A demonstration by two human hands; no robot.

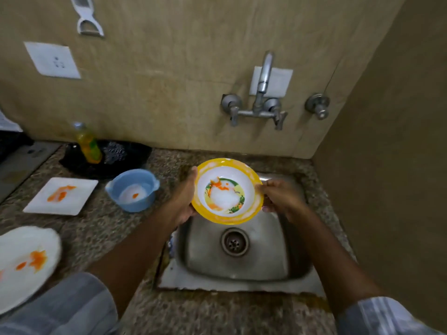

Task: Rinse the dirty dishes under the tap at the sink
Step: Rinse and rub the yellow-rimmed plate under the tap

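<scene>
A yellow-rimmed bowl (227, 191) with orange and white smears hangs over the back of the steel sink (263, 262). My left hand (185, 201) grips its left rim and my right hand (281, 198) grips its right rim. The tap (262, 85) is on the wall above, and no water shows at its spout. On the counter to the left wait a blue bowl (133, 189), a square white plate (61, 195) and a round white plate (25, 262), all stained orange.
A yellow soap bottle (88, 143) stands on a black tray (106, 157) at the back of the counter. A side wall closes in right of the sink. A wall socket (52, 60) and a hanging peeler (87, 16) are up on the left.
</scene>
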